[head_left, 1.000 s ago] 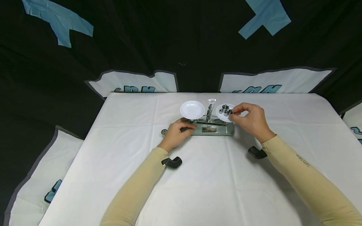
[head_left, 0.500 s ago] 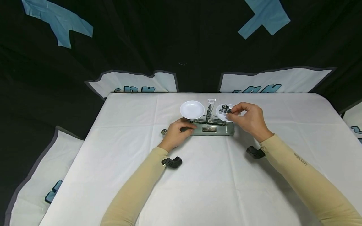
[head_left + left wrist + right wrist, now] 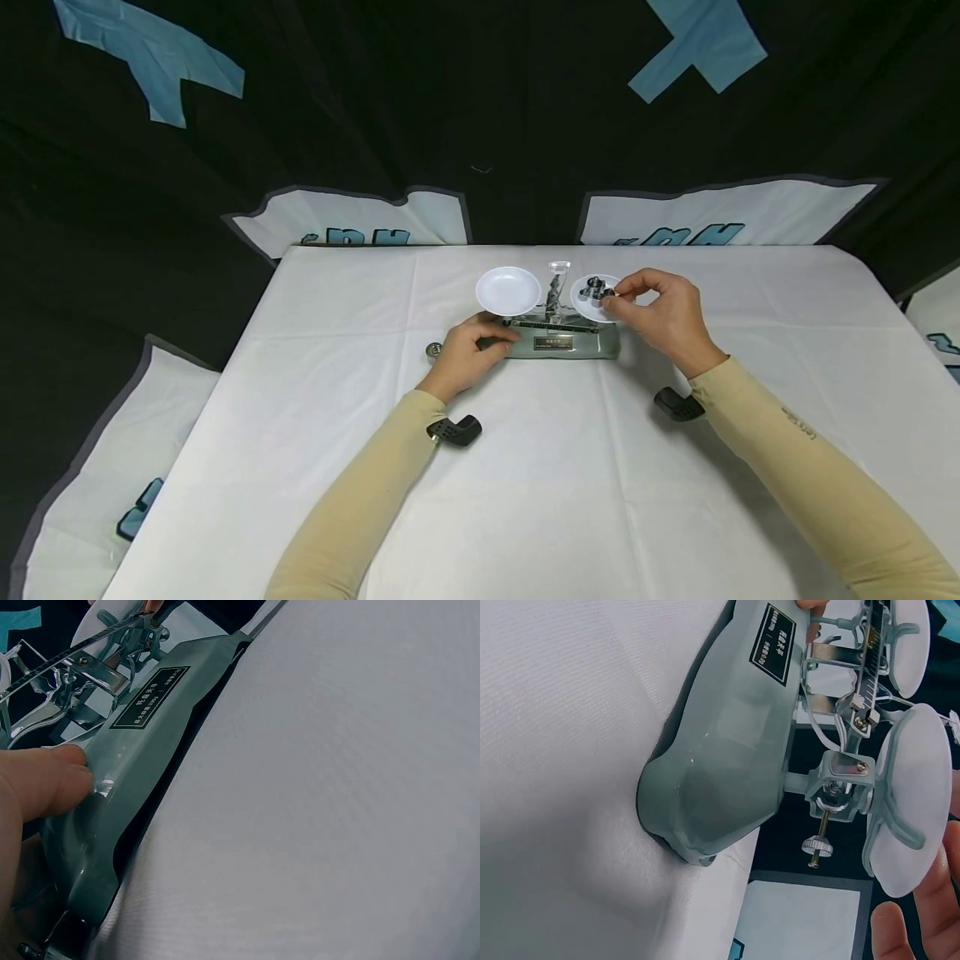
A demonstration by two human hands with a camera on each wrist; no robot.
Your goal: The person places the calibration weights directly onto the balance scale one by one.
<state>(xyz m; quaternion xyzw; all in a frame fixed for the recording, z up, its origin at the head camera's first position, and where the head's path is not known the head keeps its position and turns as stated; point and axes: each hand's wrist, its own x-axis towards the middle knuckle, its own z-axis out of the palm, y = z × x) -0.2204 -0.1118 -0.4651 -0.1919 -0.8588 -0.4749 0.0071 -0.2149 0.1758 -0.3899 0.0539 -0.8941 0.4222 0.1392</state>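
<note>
A grey-green balance scale (image 3: 588,344) with two white pans stands near the back of the table. My left hand (image 3: 467,357) grips the left end of its base, with the thumb (image 3: 60,780) lying on the housing in the left wrist view. Several shiny metal weights (image 3: 594,286) stand together on the right pan (image 3: 586,311). My right hand (image 3: 666,317) pinches one small metal weight (image 3: 608,293) between thumb and index finger, right over that pan. In the right wrist view the pan hides the fingertips and the weights. Nothing lies on the left pan (image 3: 507,291).
A small round metal piece (image 3: 433,351) sits on the white-covered table (image 3: 525,500), just left of my left hand. Behind the table's far edge hangs a dark cloth (image 3: 420,108) with blue tape strips.
My right hand has shifted slightly to the left over the right pan, bringing the pinched weight closer to the others. The left hand has stayed on the base.
</note>
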